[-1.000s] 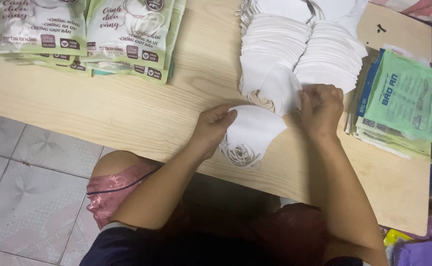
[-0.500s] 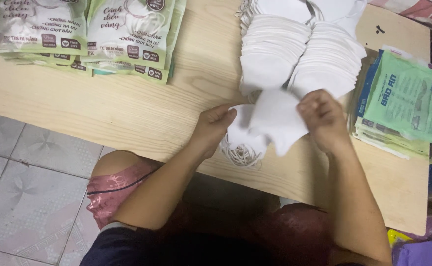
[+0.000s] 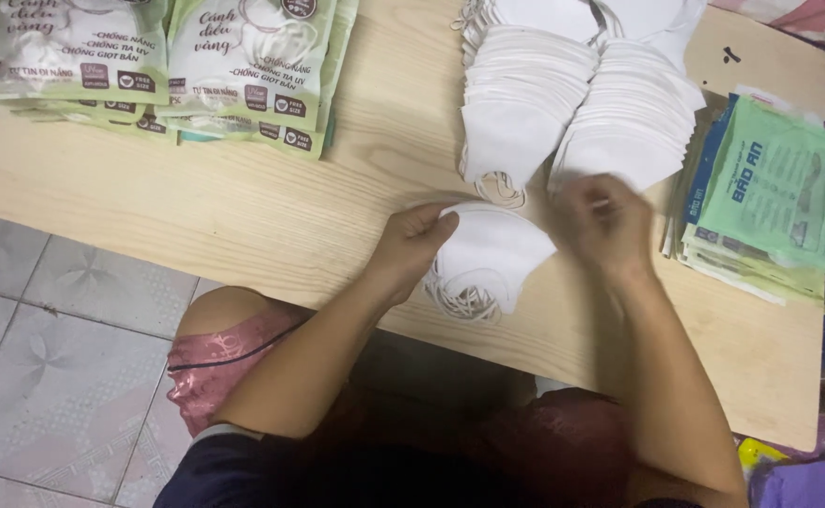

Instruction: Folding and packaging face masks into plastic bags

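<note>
A small pile of white folded face masks with elastic loops lies near the front edge of the wooden table. My left hand rests on the pile's left side, fingers curled over its edge. My right hand hovers just right of the pile, blurred, fingers pinched near the foot of the right-hand mask stack. Whether it holds a mask I cannot tell. A second fanned stack of white masks stands behind the pile.
Green and white printed packets lie stacked at the table's back left. Flat green and blue packets are piled at the right. My knees, one in pink cloth, sit under the table edge above a tiled floor.
My right hand laid a white mask onto the small pile and moved up and right toward the right stack. My left hand stayed on the pile.
</note>
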